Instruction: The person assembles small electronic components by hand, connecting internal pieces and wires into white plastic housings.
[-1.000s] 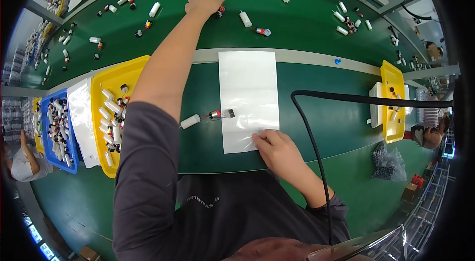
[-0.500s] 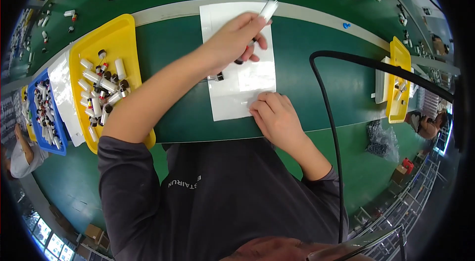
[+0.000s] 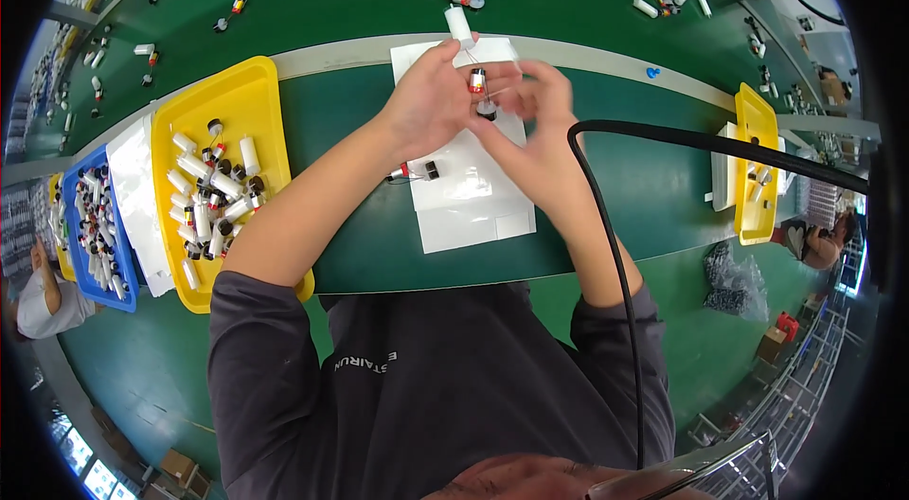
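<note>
My left hand [image 3: 426,112] is turned palm up above the white sheet [image 3: 473,202], its fingers holding a wired assembly. A white cylinder [image 3: 458,26] sticks up at its fingertips. Thin wires link that cylinder to a small red-and-metal part [image 3: 477,81] and a round black-rimmed piece [image 3: 487,110] lying over the palm and fingers. Close beside these, my right hand [image 3: 538,140] has thumb and fingers apart, the fingers slightly blurred; I see nothing gripped there. A similar wired red-and-black part [image 3: 417,170] lies by the sheet's left edge, partly hidden by my left forearm.
At left, a yellow tray [image 3: 270,107] holds several white cylinders and wired parts, with a blue tray [image 3: 128,273] beyond. More assemblies lie along the green surface behind. A black cable [image 3: 720,140] arches across the right side, near a smaller yellow tray [image 3: 748,216].
My left hand has turned palm up, bringing the assembly's wired parts into view. My right hand has lifted off the sheet's near edge to beside them. The whole view has shifted slightly.
</note>
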The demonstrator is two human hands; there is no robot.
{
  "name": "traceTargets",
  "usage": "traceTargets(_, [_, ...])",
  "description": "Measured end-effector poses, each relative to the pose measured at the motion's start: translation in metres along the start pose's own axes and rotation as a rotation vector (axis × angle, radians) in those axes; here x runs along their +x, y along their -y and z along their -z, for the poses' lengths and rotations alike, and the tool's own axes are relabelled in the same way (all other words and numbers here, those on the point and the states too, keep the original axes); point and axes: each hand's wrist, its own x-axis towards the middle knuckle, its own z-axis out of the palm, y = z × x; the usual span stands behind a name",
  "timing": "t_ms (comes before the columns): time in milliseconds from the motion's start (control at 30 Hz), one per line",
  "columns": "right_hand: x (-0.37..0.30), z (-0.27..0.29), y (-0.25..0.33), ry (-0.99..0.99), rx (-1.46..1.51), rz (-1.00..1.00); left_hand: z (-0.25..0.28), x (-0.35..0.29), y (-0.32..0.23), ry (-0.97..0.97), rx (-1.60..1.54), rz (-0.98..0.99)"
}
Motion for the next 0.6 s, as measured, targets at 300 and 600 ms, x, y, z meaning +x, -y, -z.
traceTargets(300, [0.018, -0.028, -0.036, -0.22, 0.106, 0.105, 0.006, 0.007, -0.004, 0.008, 0.355, -0.089])
traceTargets(600, [0.019, -0.032, -0.037, -0.217, 0.189, 0.008, 0.017, 0.011, -0.002, -0.083, 0.327, -0.156])
